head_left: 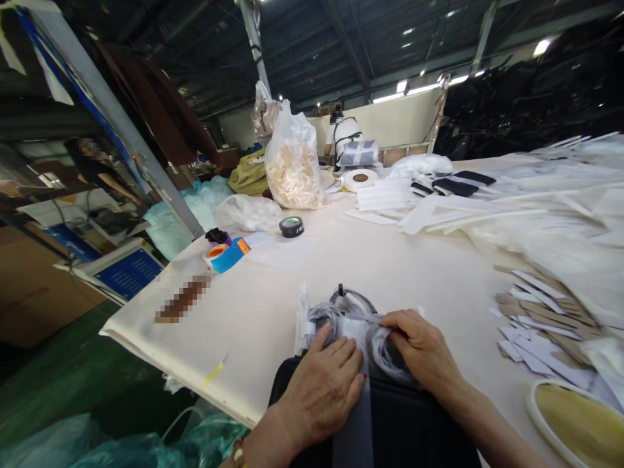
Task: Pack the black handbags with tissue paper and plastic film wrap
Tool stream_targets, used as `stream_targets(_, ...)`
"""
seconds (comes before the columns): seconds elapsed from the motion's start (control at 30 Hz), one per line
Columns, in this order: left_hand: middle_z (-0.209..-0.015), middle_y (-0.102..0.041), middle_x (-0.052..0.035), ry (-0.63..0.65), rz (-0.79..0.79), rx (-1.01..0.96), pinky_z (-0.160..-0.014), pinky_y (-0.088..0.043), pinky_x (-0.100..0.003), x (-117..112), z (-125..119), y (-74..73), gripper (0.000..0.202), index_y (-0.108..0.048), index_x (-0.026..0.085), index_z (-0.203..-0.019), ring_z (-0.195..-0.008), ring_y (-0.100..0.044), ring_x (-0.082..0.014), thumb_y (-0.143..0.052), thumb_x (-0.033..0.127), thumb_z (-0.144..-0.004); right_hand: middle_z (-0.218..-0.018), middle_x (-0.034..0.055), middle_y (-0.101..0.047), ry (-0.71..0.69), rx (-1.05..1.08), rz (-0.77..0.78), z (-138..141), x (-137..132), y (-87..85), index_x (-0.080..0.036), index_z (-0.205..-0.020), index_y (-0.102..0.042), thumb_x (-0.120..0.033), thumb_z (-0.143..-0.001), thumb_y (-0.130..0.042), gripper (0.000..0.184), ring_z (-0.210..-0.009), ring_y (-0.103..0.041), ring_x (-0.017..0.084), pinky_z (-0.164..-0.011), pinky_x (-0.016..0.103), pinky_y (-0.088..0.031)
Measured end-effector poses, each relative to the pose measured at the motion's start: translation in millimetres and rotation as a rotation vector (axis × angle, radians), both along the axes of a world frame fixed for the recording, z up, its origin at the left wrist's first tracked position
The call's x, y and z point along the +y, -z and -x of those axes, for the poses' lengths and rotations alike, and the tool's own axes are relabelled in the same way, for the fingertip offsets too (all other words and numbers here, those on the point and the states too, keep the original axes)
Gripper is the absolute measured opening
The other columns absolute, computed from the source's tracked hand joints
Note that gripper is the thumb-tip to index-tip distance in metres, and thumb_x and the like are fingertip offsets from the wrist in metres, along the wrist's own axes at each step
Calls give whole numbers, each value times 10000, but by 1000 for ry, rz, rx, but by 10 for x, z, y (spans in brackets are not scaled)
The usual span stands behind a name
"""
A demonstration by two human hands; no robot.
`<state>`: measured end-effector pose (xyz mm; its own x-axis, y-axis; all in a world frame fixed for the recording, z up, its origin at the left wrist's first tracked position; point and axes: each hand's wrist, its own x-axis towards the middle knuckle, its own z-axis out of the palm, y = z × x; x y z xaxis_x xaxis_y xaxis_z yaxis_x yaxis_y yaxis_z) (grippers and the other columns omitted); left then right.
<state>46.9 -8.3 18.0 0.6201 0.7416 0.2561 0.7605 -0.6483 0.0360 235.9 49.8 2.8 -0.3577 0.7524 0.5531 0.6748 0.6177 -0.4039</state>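
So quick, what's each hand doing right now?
Left hand: open, fingers flat on the grey strip.
Right hand: fingers curled over the clear plastic wrap; a grip cannot be told.

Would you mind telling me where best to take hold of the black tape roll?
Probably across the outer rim of the tape roll, coming from above: it lies flat on the table, hole up, so its low round sides are open to a pinch.

Table cover [400, 273] – matt cream cloth; grey strip [355, 416] – smooth fabric; bags [292, 162] – glossy clear plastic.
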Motion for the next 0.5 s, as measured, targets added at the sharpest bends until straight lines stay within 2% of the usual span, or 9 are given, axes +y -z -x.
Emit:
stream_targets(0.13, -1114, -604, -55, 38, 53, -58, -1111, -166, -489, -4, 11, -25, 229, -546, 177, -1055, -1131, -503, -186, -378, 239, -913, -733, 38, -645, -61, -64, 11, 78, -14, -49, -188, -766, -644, -30, -773, -441, 258, -719, -556, 196, -655, 302, -482)
stream_targets(0.23, -1033, -646, -36, 57, -11, -260, -1108, -214, -452, -34, 117, -65, 194, -567, 181, -1008, -1087, -538, -163, -413, 175, -889, -869, 60, -659, -79, -62, 6, 22, -92, -122, -171, -902, -649, -43, -804, -428, 274, -814, -576, 197, -728, 308, -488)
stream_targets(0.33, -1204, -572, -94, -129, -152, -419, -1062, -327, -420, -40, 260, -125, 239, -557, 169, -1072, -1230, -423, -196, -423, 146, -876, -1082, 97, -607, 47, 35, -78, -108, -262, -162, -146, -1099, -573, -199, -888, -445, 253, -992, -548, 200, -861, 329, -448)
stream_targets(0.4, -1362, -430, -135, -254, -139, -364, -1044, -353, -450, -3, 313, -164, 362, -468, 144, -1234, -1320, -289, -242, -435, 191, -876, -1142, 110, -580, 125, 30, -157, -147, -387, -133, -146, -1149, -541, -293, -911, -433, 300, -1063, -514, 220, -899, 362, -410)
stream_targets(0.5, -1448, -303, -113, -295, 74, -128, -1040, -323, -541, 106, 294, -191, 514, -340, 161, -1354, -1350, -203, -299, -466, 252, -865, -1204, 116, -563, 106, -143, -236, -90, -510, -15, -155, -1176, -537, -314, -920, -403, 330, -1138, -470, 260, -912, 406, -364)
